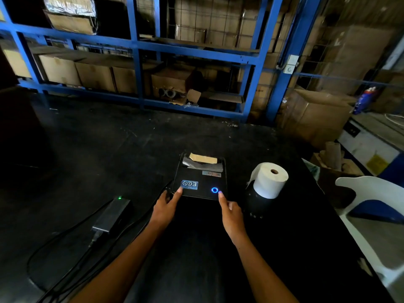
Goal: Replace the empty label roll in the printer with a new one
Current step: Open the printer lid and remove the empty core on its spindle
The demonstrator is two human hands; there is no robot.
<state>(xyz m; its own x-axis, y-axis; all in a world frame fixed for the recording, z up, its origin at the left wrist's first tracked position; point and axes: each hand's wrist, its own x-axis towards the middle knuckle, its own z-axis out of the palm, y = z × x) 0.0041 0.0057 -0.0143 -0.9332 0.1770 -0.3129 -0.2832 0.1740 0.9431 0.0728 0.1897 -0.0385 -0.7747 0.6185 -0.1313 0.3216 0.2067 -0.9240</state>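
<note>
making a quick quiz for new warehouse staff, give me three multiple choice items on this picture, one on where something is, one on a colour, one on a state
1. Where does the new label roll stand?
A. to the right of the label printer, on the black table
B. inside the printer
C. on the white chair

2. What colour is the printer's lit ring button?
A. red
B. blue
C. green

3. What are the hands doing?
A. both lift the roll
B. left hand and right hand each reach a pointed fingertip to the printer's near edge
C. both rest flat on the power adapter

Answers: 1 A, the white roll stands upright on the table beside the printer. 2 B, the ring glows blue. 3 B, one fingertip lies on the sticker, the other just by the ring.
</note>
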